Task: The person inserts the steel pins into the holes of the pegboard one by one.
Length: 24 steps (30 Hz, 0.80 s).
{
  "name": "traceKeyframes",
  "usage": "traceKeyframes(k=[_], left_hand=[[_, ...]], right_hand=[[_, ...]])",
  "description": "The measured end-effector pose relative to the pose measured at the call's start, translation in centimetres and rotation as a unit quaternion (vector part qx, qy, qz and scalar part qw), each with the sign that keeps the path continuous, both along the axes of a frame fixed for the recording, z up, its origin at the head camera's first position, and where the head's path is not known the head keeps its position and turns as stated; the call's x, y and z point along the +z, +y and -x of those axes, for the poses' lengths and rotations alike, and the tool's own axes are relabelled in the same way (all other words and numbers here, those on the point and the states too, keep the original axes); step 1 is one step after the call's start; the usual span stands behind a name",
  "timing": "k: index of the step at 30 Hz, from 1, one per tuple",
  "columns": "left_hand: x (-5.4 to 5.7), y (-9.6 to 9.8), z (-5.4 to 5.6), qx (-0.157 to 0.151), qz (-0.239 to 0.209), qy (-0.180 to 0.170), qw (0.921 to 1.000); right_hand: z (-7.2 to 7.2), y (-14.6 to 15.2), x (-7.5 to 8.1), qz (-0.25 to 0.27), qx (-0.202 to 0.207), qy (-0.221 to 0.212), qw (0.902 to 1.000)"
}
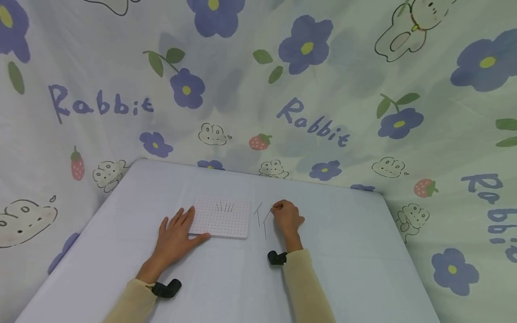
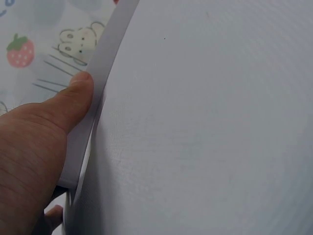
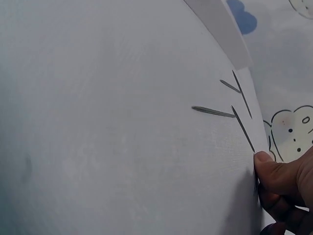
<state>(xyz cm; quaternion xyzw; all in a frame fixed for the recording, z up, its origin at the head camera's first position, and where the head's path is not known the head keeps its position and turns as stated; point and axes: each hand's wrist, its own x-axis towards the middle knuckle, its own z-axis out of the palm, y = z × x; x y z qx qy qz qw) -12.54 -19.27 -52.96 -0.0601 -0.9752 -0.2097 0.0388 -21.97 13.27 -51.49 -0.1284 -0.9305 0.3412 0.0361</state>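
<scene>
Pinch grip observed beside perforated board (image 1: 226,226)

The perforated board, white and dotted with rows of small holes, lay flat on the white-covered table (image 1: 343,269), in front of the left hand (image 1: 173,240) and to the left of the right hand (image 1: 288,219). A short row of upright pins (image 1: 225,207), thin and dark, stood in its far half; several leaned slightly.

The left hand was spread wide, fingers extended. Its fingertips met the board's left edge and its thumb lay against the near edge. It was not closed around anything.

The right hand was bent inward, thumb and fingertips brought together on a held pin (image 3: 255,181), most of which was covered by the digits. On the table between the board and this hand lay loose pins (image 1: 265,231), four being visible in the right wrist view. They rested in two touching pairs, each meeting at an angle. One of them ran up to the thumb tip; whether it was also gripped could not be determined.

Each wrist carried a black device, the left device (image 1: 167,288) and the right device (image 1: 277,258). Behind the table hung a patterned cloth (image 1: 238,107) bearing flowers, rabbits and strawberries.
</scene>
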Motion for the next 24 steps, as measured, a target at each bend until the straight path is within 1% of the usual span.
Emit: traceKeyframes(k=[8, 18, 24], left_hand=[[0.13, 0.07, -0.13, -0.003, 0.001, 0.004, 1.0], [0.48, 0.21, -0.22, -0.002, 0.003, 0.002, 1.0], [0.44, 0.11, -0.13, -0.002, 0.006, 0.003, 1.0]], right_hand=[[0.12, -0.13, 0.08, -0.028, -0.007, -0.013, 0.9995], [0.22, -0.21, -0.15, -0.056, -0.019, -0.008, 0.9982], [0.24, -0.25, -0.02, -0.075, -0.019, -0.012, 0.9969]])
